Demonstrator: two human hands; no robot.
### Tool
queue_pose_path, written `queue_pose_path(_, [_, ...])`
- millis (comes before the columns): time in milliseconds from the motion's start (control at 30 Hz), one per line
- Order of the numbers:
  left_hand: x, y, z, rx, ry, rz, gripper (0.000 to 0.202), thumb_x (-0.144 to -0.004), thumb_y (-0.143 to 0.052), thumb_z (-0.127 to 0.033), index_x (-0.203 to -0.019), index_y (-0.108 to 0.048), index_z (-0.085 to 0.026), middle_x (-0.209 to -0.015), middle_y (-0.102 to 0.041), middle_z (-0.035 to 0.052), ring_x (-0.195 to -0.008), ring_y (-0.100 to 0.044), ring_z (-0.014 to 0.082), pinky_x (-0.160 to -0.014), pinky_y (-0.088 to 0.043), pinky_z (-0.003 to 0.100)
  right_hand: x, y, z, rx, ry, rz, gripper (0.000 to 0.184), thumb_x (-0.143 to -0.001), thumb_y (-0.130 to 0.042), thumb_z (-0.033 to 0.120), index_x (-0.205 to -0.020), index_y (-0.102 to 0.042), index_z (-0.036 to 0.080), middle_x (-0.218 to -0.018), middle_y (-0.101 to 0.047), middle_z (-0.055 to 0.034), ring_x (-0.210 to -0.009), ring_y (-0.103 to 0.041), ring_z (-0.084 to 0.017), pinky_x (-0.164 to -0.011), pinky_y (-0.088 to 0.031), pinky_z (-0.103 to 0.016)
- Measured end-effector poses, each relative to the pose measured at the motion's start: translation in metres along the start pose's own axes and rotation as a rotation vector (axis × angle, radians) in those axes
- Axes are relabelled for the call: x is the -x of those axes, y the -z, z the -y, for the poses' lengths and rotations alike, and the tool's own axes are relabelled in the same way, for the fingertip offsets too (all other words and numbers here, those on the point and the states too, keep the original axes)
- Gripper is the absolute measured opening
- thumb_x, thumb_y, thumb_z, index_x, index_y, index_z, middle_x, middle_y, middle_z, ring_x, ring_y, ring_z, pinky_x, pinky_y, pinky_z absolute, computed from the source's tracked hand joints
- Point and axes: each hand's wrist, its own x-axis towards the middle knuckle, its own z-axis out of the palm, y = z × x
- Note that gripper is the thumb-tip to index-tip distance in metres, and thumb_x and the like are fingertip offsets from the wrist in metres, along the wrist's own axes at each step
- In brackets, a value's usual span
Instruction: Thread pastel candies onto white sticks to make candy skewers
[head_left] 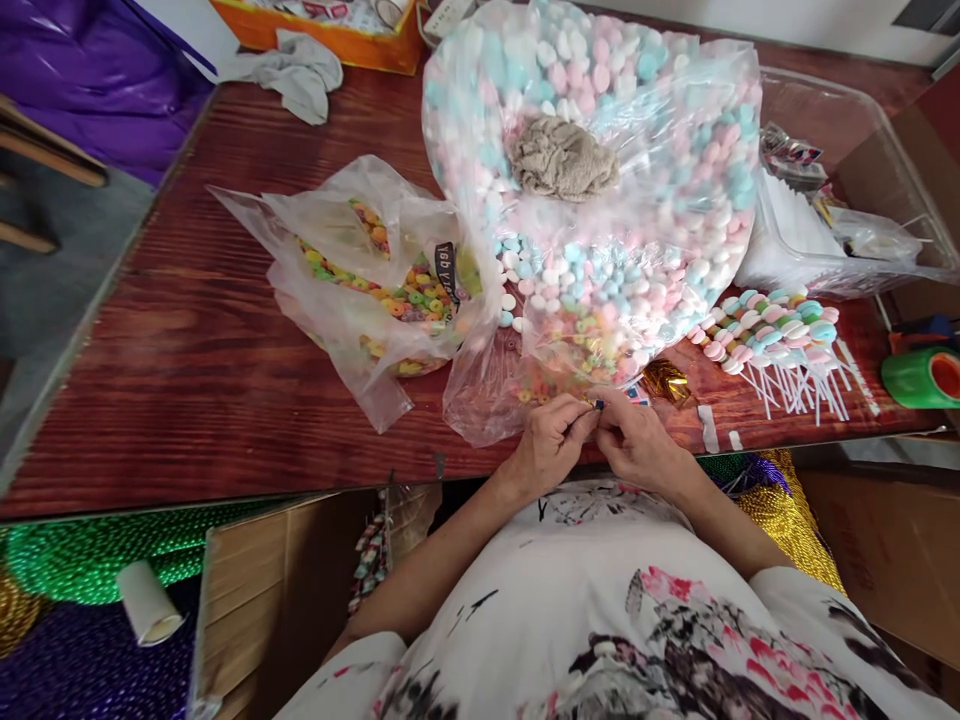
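Close together at the table's front edge, my left hand [556, 436] and my right hand [636, 438] are both closed in a pinch. Between the fingertips shows a small dark-blue piece [599, 405], too small to name. Just beyond them lies a clear plastic bag of small coloured rings [577, 345]. Behind it spreads a large clear bag of pink, white and blue rounded pieces [675, 220], with a crumpled brown cloth [562, 158] on top. Gold foil [666, 382] lies beside my right hand.
Left of the big bag is an open plastic bag of coloured rings [409, 295]. To the right lie white sticks threaded with coloured pieces [780, 330], a green tape roll [921, 378] and a clear bin [892, 150]. A grey cloth [304, 75] and orange box [375, 48] sit behind.
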Motion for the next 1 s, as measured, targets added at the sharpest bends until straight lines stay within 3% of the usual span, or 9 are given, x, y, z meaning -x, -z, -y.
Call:
queue_pose_path(200, [0.002, -0.001, 0.005, -0.237, -0.084, 0.002, 0.024, -0.097, -0.05, -0.02, -0.077, -0.064, -0.015, -0.078, -0.062, 0.0052, -0.07, -0.057, 0.0139, -0.065, -0.047, 0.027, -0.01, 0.018, 0.003, 0.21, -0.009, 0.281, 0.076, -0.079, -0.042, 0.004, -0.151, -0.023, 0.013, -0.08, -0.068, -0.0044, -0.075, -0.061, -0.023, -0.072, -0.048, -0.035])
queue_pose_path(300, [0.002, -0.003, 0.007, -0.268, -0.086, -0.001, 0.023, -0.097, -0.049, -0.019, -0.08, -0.064, -0.015, -0.082, -0.064, 0.0073, -0.074, -0.061, 0.0152, -0.066, -0.048, 0.027, -0.013, 0.018, 0.001, 0.28, 0.008, 0.313, 0.076, -0.08, -0.041, 0.004, -0.153, -0.021, 0.011, -0.084, -0.069, -0.0073, -0.077, -0.062, -0.024, -0.073, -0.049, -0.037])
queue_pose_path(400, [0.001, -0.002, 0.007, -0.199, -0.075, -0.009, 0.025, -0.097, -0.047, -0.019, -0.078, -0.064, -0.016, -0.08, -0.063, 0.0064, -0.073, -0.06, 0.015, -0.068, -0.048, 0.027, -0.011, 0.011, -0.004, 0.229, 0.066, 0.215, 0.069, -0.082, -0.042, 0.004, -0.149, -0.029, 0.014, -0.095, -0.071, -0.0094, -0.083, -0.064, -0.023, -0.075, -0.051, -0.036])
queue_pose_path(500, [-0.001, -0.001, 0.003, -0.075, -0.037, -0.025, 0.03, -0.097, -0.047, -0.021, -0.071, -0.061, -0.016, -0.07, -0.056, 0.0028, -0.067, -0.054, 0.0133, -0.063, -0.044, 0.026, -0.005, -0.002, -0.007, 0.089, 0.117, -0.07, 0.046, -0.085, -0.047, 0.006, -0.129, -0.049, 0.018, -0.093, -0.07, -0.0069, -0.083, -0.064, -0.02, -0.074, -0.052, -0.033])
queue_pose_path(567, [-0.002, 0.0, 0.0, 0.006, 0.012, -0.045, 0.031, -0.097, -0.049, -0.023, -0.068, -0.059, -0.017, -0.067, -0.053, 0.001, -0.064, -0.05, 0.0123, -0.061, -0.042, 0.026, 0.001, -0.011, -0.007, -0.026, 0.07, -0.265, 0.023, -0.085, -0.053, 0.01, -0.106, -0.058, 0.021, -0.083, -0.068, -0.0032, -0.072, -0.062, -0.017, -0.067, -0.051, -0.029])
queue_pose_path(633, [-0.004, 0.001, -0.002, 0.07, 0.056, -0.064, 0.031, -0.096, -0.05, -0.025, -0.068, -0.06, -0.017, -0.066, -0.052, 0.0003, -0.063, -0.049, 0.012, -0.061, -0.04, 0.026, 0.005, -0.019, -0.007, -0.201, -0.044, -0.365, 0.008, -0.085, -0.06, 0.015, -0.091, -0.058, 0.021, -0.072, -0.064, 0.0006, -0.062, -0.057, -0.013, -0.059, -0.048, -0.026])
queue_pose_path(767, [-0.007, 0.0, -0.003, 0.111, 0.071, -0.069, 0.029, -0.096, -0.052, -0.027, -0.071, -0.062, -0.017, -0.067, -0.052, 0.0, -0.065, -0.05, 0.0125, -0.062, -0.04, 0.026, 0.006, -0.028, -0.01, -0.492, -0.193, -0.399, 0.004, -0.087, -0.063, 0.024, -0.087, -0.065, 0.021, -0.072, -0.067, 0.0011, -0.064, -0.06, -0.012, -0.062, -0.051, -0.026])
queue_pose_path(1000, [-0.006, -0.003, -0.004, 0.028, 0.047, 0.002, 0.026, -0.098, -0.05, -0.027, -0.077, -0.062, -0.016, -0.074, -0.054, 0.0019, -0.069, -0.051, 0.0132, -0.065, -0.041, 0.026, 0.001, -0.02, -0.016, -0.378, -0.076, -0.387, 0.011, -0.091, -0.057, 0.02, -0.084, -0.065, 0.022, -0.074, -0.064, 0.0009, -0.07, -0.058, -0.013, -0.067, -0.049, -0.027])
